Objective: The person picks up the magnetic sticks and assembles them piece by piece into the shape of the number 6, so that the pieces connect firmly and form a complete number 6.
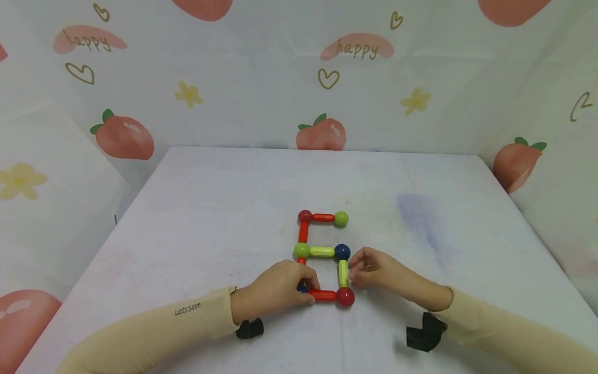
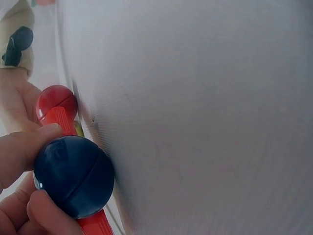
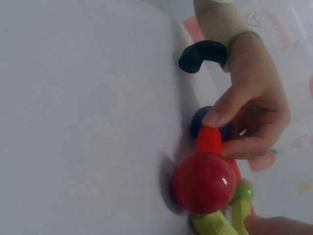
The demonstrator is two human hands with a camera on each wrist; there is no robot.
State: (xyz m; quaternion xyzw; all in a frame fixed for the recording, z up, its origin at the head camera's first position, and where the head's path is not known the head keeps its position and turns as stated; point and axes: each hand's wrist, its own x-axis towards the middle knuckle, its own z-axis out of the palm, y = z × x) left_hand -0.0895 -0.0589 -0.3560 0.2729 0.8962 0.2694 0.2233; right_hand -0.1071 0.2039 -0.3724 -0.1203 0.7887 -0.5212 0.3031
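Toy rods and balls lie joined in a figure on the table. My left hand [image 1: 282, 283] pinches the bottom red rod [image 1: 323, 295] near its left end. Its fingers also lie against the lower-left blue ball [image 2: 73, 176], mostly hidden in the head view. That rod meets a red ball [image 1: 345, 297] at the lower right. My right hand [image 1: 380, 267] is beside the upright yellow-green rod [image 1: 343, 273], fingers loosely bent; contact is unclear. Above are a blue ball [image 1: 342, 252], a level yellow-green rod [image 1: 322, 252] and a green ball [image 1: 301, 251].
From the left green ball, a red rod [image 1: 303, 232] runs to the far red ball [image 1: 305, 216]. Another red rod [image 1: 323, 217] joins that to a green ball [image 1: 341, 218]. A patterned cloth [image 1: 261, 78] hangs behind the white table [image 1: 224, 192].
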